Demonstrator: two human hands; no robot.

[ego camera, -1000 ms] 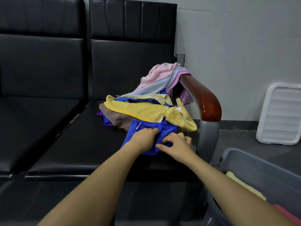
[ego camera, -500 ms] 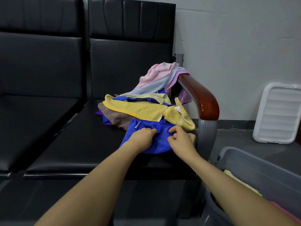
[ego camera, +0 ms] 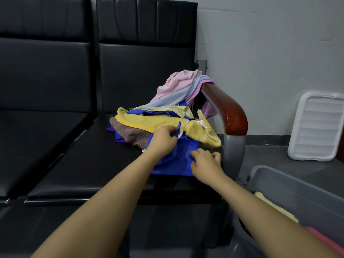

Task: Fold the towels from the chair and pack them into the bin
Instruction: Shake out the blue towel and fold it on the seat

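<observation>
- The blue towel (ego camera: pixel 176 161) is lying on the near right part of the chair seat (ego camera: pixel 89 164), just in front of the towel pile (ego camera: pixel 163 120).
- The left hand (ego camera: pixel 162 140) is pinching a raised corner of the blue towel between thumb and fingers, at the towel's far edge, close against the yellow towel (ego camera: pixel 156 123).
- The right hand (ego camera: pixel 204 165) is lying over the towel's near right edge with its fingers curled; the thumb side is touching the cloth, but I cannot tell whether it is gripping or only pressing.
- The pile is sitting on the far right of the seat: a yellow towel on top at the front, a brown one (ego camera: pixel 130 133) under it, purple and blue edges poking out on the left.
- A pink towel (ego camera: pixel 176 82), a pale blue one and a lilac one are draping from the pile up over the far end of the armrest (ego camera: pixel 229 107).
- The armrest is running along the right side of the seat, just right of the right hand.
- The bin (ego camera: pixel 297 194) is standing on the floor at the near right, beside the chair, with a pale yellow towel (ego camera: pixel 275 207) and a pink one lying inside.
- A white lid (ego camera: pixel 318 127) is leaning against the wall at the far right.
- A 2nd black seat is sitting to the left of the chair.
</observation>
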